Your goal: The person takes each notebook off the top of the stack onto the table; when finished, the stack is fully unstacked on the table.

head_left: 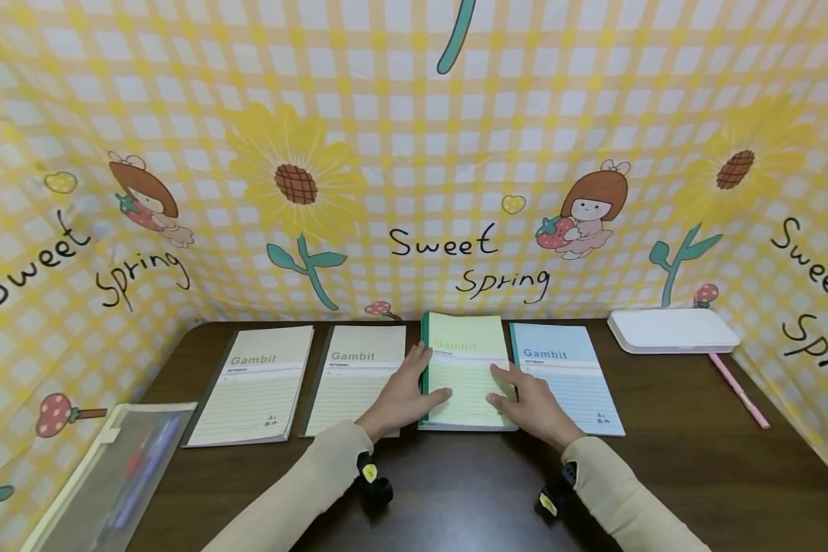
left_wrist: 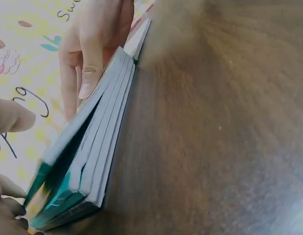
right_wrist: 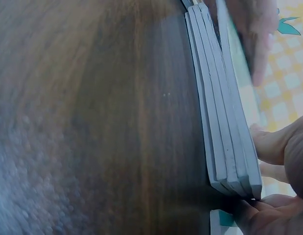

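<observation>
A light green notebook (head_left: 469, 376) with a darker green spine lies on top of a stack of notebooks at the middle of the table. My left hand (head_left: 403, 387) holds it at the spine side, fingertips along the spine and thumb over the cover. From the right, my right hand (head_left: 534, 402) grips the opposite edge, with its thumb over the cover. In the left wrist view, the stacked notebooks (left_wrist: 104, 142) show a wedge of space under the top one at its spine. The right wrist view shows the stack's page edges (right_wrist: 215, 107) lying close together near the right fingers (right_wrist: 259, 210).
Two grey notebooks (head_left: 255, 387) (head_left: 352, 376) lie on the left, a blue notebook (head_left: 566, 376) just right of the stack. Farther right are a white case (head_left: 672, 331) and a pink pen (head_left: 740, 391). A zip pouch with pens (head_left: 120, 475) lies at the left edge.
</observation>
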Tool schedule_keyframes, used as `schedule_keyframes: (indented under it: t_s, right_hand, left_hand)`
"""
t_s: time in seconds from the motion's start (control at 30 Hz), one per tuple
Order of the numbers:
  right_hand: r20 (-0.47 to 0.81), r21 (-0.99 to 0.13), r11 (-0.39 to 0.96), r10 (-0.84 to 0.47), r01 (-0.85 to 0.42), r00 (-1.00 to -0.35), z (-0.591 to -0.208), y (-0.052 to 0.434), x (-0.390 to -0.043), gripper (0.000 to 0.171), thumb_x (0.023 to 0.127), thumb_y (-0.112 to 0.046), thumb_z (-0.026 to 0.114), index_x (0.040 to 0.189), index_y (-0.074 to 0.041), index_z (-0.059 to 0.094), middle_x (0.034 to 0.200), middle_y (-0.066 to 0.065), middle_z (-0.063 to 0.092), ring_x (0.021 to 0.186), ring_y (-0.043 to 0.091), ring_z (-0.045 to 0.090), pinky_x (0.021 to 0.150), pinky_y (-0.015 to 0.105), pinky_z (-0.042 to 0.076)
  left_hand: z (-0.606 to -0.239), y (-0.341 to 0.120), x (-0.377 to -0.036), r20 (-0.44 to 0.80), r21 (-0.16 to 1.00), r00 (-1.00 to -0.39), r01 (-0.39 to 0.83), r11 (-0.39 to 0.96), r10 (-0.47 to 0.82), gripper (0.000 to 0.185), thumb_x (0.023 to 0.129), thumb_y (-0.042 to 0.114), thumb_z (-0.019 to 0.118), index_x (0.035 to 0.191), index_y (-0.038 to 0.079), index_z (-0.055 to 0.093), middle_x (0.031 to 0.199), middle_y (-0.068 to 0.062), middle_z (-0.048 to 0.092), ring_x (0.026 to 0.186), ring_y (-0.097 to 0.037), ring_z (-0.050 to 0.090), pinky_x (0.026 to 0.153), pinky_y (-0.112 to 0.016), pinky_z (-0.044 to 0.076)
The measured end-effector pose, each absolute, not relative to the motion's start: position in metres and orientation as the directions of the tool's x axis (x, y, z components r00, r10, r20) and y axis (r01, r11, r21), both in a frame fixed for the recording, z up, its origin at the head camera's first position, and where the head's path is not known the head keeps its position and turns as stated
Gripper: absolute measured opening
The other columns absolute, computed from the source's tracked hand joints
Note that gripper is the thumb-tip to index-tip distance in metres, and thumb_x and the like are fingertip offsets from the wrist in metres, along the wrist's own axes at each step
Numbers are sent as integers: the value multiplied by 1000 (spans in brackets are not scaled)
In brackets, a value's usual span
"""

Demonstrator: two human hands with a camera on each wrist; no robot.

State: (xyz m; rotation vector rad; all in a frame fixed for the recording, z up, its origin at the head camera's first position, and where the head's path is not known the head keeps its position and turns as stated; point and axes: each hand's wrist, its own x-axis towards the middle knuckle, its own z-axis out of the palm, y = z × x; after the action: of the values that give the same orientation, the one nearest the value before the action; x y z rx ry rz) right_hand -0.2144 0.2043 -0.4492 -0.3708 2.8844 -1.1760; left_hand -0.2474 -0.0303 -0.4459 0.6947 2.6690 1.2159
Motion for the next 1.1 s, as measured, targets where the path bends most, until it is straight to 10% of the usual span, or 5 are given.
schedule_keyframes:
  t_s: [0.23,0.37,0.57,0.67,1.1]
  right_hand:
    - [78,-718,663,-224,-211,-971,-452,199,-214,56,87,-21,61,136,-7,39,143,24,25,129,39,26,97,54,30]
    - [71,-730,646,-250,-221,-966,-454,194,-216,56,88,-22,59,137,-8,38,145,21,23,131,37,23,99,54,28]
    - [87,-731,637,-269,-245,-959,-455,193,-218,56,88,-27,58,138,-11,38,144,21,25,129,37,29,96,52,33]
    - [105,-729,630,-284,-268,-953,-455,195,-220,55,90,-28,56,138,-11,38,143,20,28,125,34,37,93,48,38]
    - [93,-678,684,-283,-268,-955,-451,213,-216,52,90,-20,57,136,-5,40,141,23,29,120,35,42,87,43,44]
  left_hand:
    - [-439,-23,-247,173,872,-948,273,405,268,55,87,20,55,138,11,37,113,-8,59,83,-15,62,60,-32,51]
    - [-441,-20,-246,66,918,-981,132,374,184,52,84,13,53,135,16,42,50,-3,49,31,-12,31,34,-24,31]
    - [-440,-27,-251,-20,946,-979,47,321,201,53,85,4,56,136,13,41,131,-9,48,82,-23,53,54,-29,41]
    - [-437,-35,-254,-25,948,-988,25,317,152,53,84,2,59,134,14,44,141,-8,35,127,-26,30,80,-35,43]
    - [-419,-139,-211,-46,943,-998,-30,330,42,53,81,-4,60,128,17,49,140,-8,36,124,-29,35,89,-44,41]
